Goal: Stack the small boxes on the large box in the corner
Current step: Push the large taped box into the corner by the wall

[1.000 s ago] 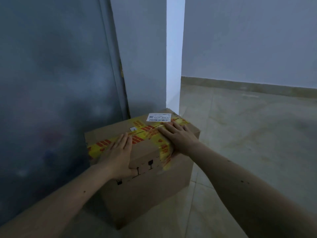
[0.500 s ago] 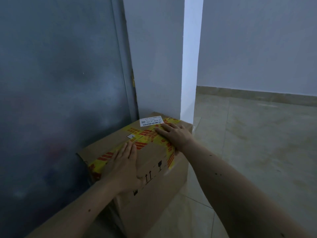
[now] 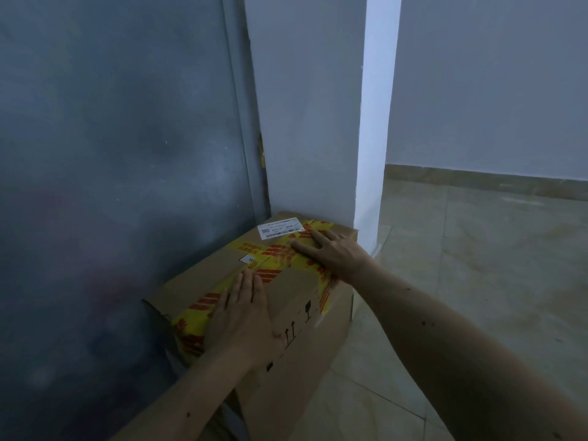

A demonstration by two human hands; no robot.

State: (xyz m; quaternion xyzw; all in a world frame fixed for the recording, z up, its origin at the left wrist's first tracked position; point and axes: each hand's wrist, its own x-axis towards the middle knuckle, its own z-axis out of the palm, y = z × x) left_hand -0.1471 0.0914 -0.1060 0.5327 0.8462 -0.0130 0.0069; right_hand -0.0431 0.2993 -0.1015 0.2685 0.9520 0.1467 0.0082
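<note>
A large brown cardboard box (image 3: 299, 354) sealed with yellow and red tape stands on the floor in the corner, between a dark grey door and a white pillar. A white shipping label (image 3: 280, 228) lies on its far top. My left hand (image 3: 243, 316) rests flat on the near part of the top, thumb over the front edge. My right hand (image 3: 334, 254) lies flat on the far right part of the top, fingers spread. Neither hand grips anything. No small boxes are in view.
The dark grey door (image 3: 111, 186) fills the left side. The white pillar (image 3: 311, 106) rises right behind the box. Tiled floor (image 3: 477, 281) stretches to the right up to a pale wall with a low skirting.
The box has slid further back, closer to the pillar and door. Both hands stay flat on its top. My view has moved in nearer.
</note>
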